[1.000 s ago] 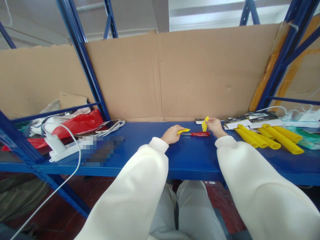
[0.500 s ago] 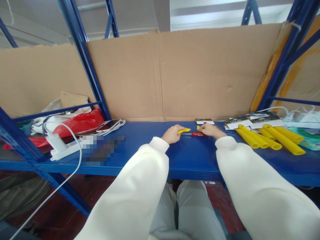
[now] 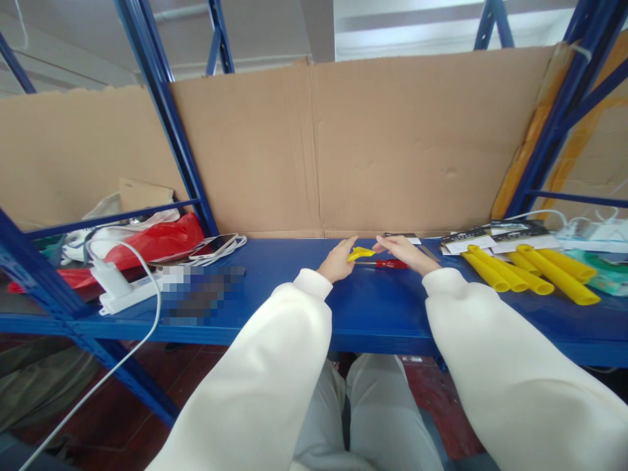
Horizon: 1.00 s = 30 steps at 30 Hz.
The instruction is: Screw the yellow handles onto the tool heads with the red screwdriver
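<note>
1. My left hand (image 3: pixel 337 260) holds the yellow piece (image 3: pixel 362 253) at its fingertips, between my two hands.
2. My right hand (image 3: pixel 406 252) has its fingertips just beside the piece's right end; whether they pinch anything, I cannot tell.
3. Near both hands, the red-handled screwdriver (image 3: pixel 392 263) lies on the blue shelf (image 3: pixel 380 307).
4. Yellow tubes (image 3: pixel 559 275) lie off to my right.
</note>
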Motion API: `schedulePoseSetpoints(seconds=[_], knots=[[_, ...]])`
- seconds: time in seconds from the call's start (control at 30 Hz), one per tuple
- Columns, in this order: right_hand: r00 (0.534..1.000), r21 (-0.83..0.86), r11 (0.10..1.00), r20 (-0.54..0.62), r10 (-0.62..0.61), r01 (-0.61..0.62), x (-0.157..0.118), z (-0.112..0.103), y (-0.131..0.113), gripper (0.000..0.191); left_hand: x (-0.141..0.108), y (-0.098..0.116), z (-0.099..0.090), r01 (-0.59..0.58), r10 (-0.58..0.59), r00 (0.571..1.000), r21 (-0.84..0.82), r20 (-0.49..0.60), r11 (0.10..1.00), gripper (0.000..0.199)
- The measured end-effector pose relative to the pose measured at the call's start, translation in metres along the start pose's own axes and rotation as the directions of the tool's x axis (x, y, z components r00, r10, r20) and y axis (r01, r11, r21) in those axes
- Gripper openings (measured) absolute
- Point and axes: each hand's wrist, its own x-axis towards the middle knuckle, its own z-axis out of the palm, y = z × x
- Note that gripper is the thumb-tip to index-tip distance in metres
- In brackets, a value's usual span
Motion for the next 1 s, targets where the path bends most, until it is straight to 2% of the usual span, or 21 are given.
schedulePoseSetpoints(seconds=[0.1, 0.2, 0.27, 0.37, 0.47, 0.53, 0.6, 0.67, 0.77, 0.87, 0.93, 1.0], knots=[[0.986, 0.241, 0.968, 0.162, 0.034, -0.073, -0.008, 0.011, -0.015, 0.050, 0.000, 0.002, -0.001, 0.011, -0.011, 1.000, 0.006, -0.017, 1.000, 0.073], [0.980, 0.301, 0.945, 0.184, 0.074, -0.128, -0.013, 0.017, -0.021, 0.032, -0.001, 0.006, -0.002, 0.016, -0.016, 1.000, 0.009, -0.010, 1.000, 0.072], [0.982, 0.327, 0.932, 0.150, 0.115, -0.159, -0.014, 0.018, -0.022, 0.021, -0.001, 0.008, -0.002, 0.011, -0.011, 1.000, 0.006, -0.009, 1.000, 0.071], [0.981, 0.383, 0.904, 0.093, 0.167, -0.191, -0.011, 0.017, -0.022, 0.017, -0.002, 0.013, -0.005, 0.017, -0.017, 1.000, 0.018, -0.018, 1.000, 0.070], [0.977, 0.416, 0.894, -0.057, 0.207, -0.165, -0.005, 0.008, -0.016, 0.013, -0.004, 0.019, -0.008, 0.060, -0.060, 0.998, 0.055, -0.001, 0.997, 0.064], [0.951, 0.410, 0.899, -0.184, 0.248, -0.155, 0.000, -0.001, -0.008, 0.013, -0.005, 0.024, -0.009, 0.085, -0.087, 0.996, 0.075, 0.027, 0.994, 0.057], [0.934, 0.392, 0.909, -0.253, 0.253, -0.140, 0.004, -0.011, 0.002, 0.018, -0.006, 0.028, -0.011, 0.105, -0.110, 0.993, 0.087, 0.053, 0.991, 0.052], [0.943, 0.330, 0.938, -0.264, 0.203, -0.109, 0.006, -0.018, 0.013, 0.031, -0.007, 0.031, -0.012, 0.135, -0.141, 0.989, 0.096, 0.054, 0.986, 0.051], [0.973, 0.065, 0.990, -0.186, 0.136, -0.126, 0.007, -0.022, 0.025, 0.043, -0.006, 0.033, -0.014, 0.198, -0.199, 0.980, 0.088, 0.007, 0.976, 0.052], [0.971, -0.221, 0.946, -0.034, 0.237, -0.239, 0.006, -0.022, 0.029, 0.041, -0.005, 0.033, -0.015, 0.249, -0.247, 0.968, 0.050, -0.038, 0.967, 0.051], [0.953, -0.315, 0.907, 0.022, 0.302, -0.280, 0.005, -0.024, 0.031, 0.039, -0.005, 0.034, -0.015, 0.285, -0.283, 0.958, 0.032, -0.043, 0.958, 0.051], [0.957, -0.367, 0.893, 0.023, 0.288, -0.260, 0.004, -0.026, 0.032, 0.036, -0.005, 0.035, -0.016, 0.319, -0.318, 0.947, 0.020, -0.035, 0.948, 0.050]])
